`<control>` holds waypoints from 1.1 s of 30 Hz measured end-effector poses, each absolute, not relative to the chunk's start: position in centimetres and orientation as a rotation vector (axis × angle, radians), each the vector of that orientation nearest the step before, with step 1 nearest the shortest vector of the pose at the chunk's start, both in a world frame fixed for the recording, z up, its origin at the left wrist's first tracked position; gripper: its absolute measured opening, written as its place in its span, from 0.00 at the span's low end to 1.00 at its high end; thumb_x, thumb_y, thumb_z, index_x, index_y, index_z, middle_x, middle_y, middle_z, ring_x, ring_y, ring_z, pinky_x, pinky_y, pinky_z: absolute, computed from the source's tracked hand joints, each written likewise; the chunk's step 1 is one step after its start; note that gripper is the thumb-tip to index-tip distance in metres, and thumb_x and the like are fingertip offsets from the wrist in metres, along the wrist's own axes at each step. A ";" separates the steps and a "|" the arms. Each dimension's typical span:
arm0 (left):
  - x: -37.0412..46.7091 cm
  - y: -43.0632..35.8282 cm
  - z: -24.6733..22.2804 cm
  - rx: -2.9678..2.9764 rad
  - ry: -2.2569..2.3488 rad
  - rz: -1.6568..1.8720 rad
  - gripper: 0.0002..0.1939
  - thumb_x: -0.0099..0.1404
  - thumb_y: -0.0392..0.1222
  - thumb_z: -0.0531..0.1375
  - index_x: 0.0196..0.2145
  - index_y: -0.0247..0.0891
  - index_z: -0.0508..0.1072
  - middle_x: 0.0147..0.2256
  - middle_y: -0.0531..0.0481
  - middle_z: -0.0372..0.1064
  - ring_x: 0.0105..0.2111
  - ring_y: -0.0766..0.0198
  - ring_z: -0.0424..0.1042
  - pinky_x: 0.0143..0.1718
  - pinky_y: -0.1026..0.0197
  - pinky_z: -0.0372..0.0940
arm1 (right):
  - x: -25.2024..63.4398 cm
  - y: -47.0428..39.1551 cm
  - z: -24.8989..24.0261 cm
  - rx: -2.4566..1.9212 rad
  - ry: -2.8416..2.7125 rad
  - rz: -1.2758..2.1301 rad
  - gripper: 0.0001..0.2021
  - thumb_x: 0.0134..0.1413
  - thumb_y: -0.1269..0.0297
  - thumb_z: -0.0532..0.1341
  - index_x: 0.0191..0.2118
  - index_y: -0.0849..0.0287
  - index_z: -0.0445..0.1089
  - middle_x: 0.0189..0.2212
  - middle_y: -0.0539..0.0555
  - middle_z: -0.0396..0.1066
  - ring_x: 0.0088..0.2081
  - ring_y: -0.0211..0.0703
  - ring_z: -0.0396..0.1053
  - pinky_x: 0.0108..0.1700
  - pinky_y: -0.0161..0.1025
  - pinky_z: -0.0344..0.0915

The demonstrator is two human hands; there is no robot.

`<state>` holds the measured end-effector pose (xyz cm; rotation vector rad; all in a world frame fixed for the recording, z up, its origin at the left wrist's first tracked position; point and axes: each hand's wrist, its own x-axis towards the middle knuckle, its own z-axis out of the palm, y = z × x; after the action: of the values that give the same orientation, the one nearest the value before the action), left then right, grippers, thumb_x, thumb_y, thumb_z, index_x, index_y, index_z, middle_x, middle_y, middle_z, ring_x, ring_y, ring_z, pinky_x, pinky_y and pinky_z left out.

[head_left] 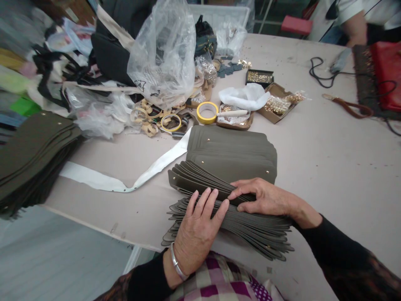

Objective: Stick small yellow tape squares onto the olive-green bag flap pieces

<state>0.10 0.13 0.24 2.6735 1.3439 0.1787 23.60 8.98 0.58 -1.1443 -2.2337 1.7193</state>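
Observation:
A thick bundle of dark olive sheets (250, 228) stands on edge at the table's near side, fanned at both ends. My left hand (200, 225), with a silver bangle at the wrist, lies on the bundle with its fingers spread. From the right, my right hand (266, 196) pinches sheets near the bundle's middle, thumb and index finger pressed on them. Some sheets (191, 177) lean back over a flat olive stack (232, 150) that has small gold studs.
Another olive stack (34, 150) lies at the left edge. A white strip (156, 165) crosses the table. Behind are yellow tape (207, 113), boxes of gold hardware (277, 102), plastic bags (166, 54) and a brown strap (351, 105). A person's arm (355, 27) shows at top right.

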 end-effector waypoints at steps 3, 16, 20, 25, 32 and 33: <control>0.1 0.1 0.2 2.669 1.346 0.183 0.22 0.68 0.35 0.51 0.60 0.41 0.60 0.62 0.38 0.52 0.64 0.48 0.48 0.61 0.39 0.51 | 23.5 9.0 0.7 -1.149 -2.233 1.717 0.17 0.48 0.66 0.65 0.47 0.52 0.74 0.51 0.57 0.71 0.57 0.49 0.64 0.55 0.45 0.61; 0.1 -0.1 0.1 2.640 1.357 0.234 0.21 0.68 0.34 0.52 0.58 0.43 0.62 0.62 0.39 0.52 0.64 0.49 0.48 0.61 0.39 0.51 | 23.2 7.9 1.2 -1.027 -2.418 1.437 0.20 0.49 0.80 0.52 0.44 0.56 0.73 0.45 0.56 0.74 0.57 0.46 0.63 0.54 0.43 0.63; 0.0 -0.1 0.0 2.633 1.360 0.273 0.20 0.68 0.34 0.53 0.56 0.42 0.64 0.62 0.40 0.53 0.63 0.49 0.49 0.61 0.38 0.51 | 23.2 8.1 1.5 -1.041 -2.441 1.450 0.17 0.52 0.77 0.54 0.44 0.57 0.74 0.44 0.57 0.74 0.58 0.48 0.63 0.55 0.43 0.63; 0.0 -0.1 0.2 2.619 1.337 0.301 0.18 0.68 0.33 0.51 0.54 0.42 0.65 0.61 0.39 0.54 0.63 0.49 0.50 0.60 0.38 0.52 | 23.2 8.4 1.7 -1.052 -2.454 1.459 0.12 0.55 0.68 0.58 0.43 0.57 0.74 0.44 0.58 0.75 0.58 0.50 0.63 0.54 0.44 0.63; 0.1 -0.2 0.1 2.633 1.339 0.320 0.18 0.68 0.32 0.51 0.54 0.42 0.66 0.60 0.39 0.55 0.63 0.50 0.51 0.60 0.39 0.53 | 23.3 8.2 1.4 -1.090 -2.453 1.439 0.12 0.52 0.68 0.61 0.43 0.56 0.74 0.45 0.58 0.74 0.58 0.50 0.63 0.53 0.44 0.63; 0.1 -0.2 0.1 2.635 1.340 0.319 0.18 0.68 0.32 0.51 0.53 0.42 0.66 0.60 0.39 0.55 0.63 0.50 0.51 0.60 0.39 0.53 | 23.3 8.2 1.4 -1.090 -2.449 1.437 0.11 0.52 0.68 0.61 0.43 0.56 0.74 0.45 0.58 0.74 0.57 0.50 0.63 0.53 0.44 0.63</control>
<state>0.07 -0.16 0.07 2.6347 1.3402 0.3189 23.29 8.20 1.42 -1.0901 -2.4486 1.4372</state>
